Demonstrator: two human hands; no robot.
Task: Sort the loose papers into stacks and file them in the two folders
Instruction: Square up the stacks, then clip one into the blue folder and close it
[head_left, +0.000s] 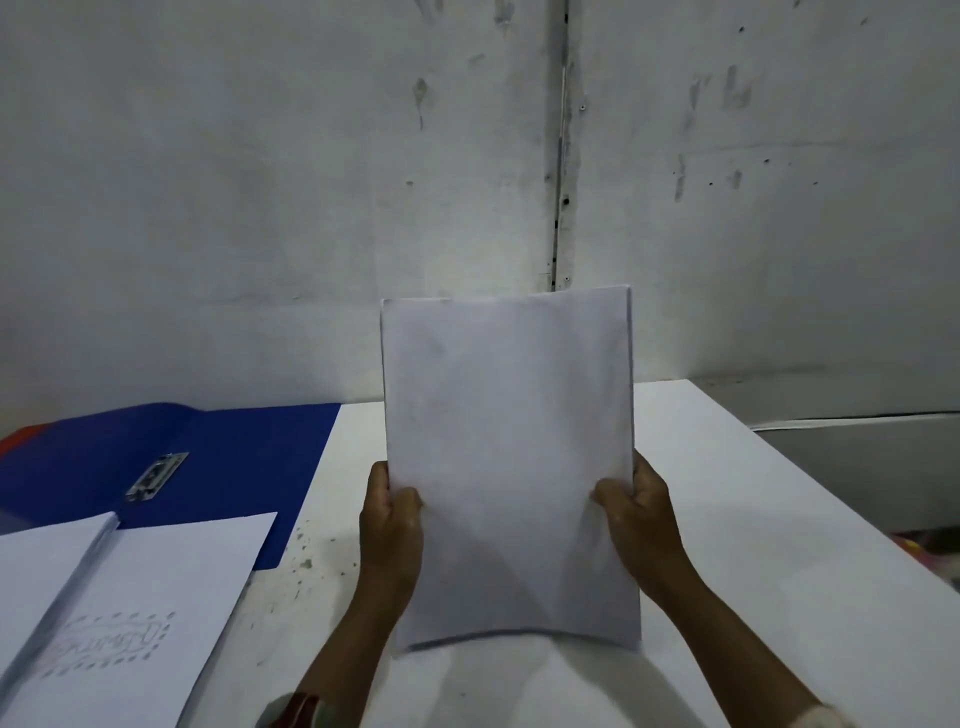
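A stack of white papers stands upright in the middle, its bottom edge resting on the white table. My left hand grips its left edge and my right hand grips its right edge, thumbs on the near face. A blue folder lies open at the left, with a metal clip on its inner face. More white sheets lie at the lower left over the folder's near edge; the top one carries a faint drawing.
A red-orange folder edge peeks out behind the blue folder at the far left. A grey scuffed wall rises right behind the table. The table's right edge runs diagonally, with colourful clutter beyond it.
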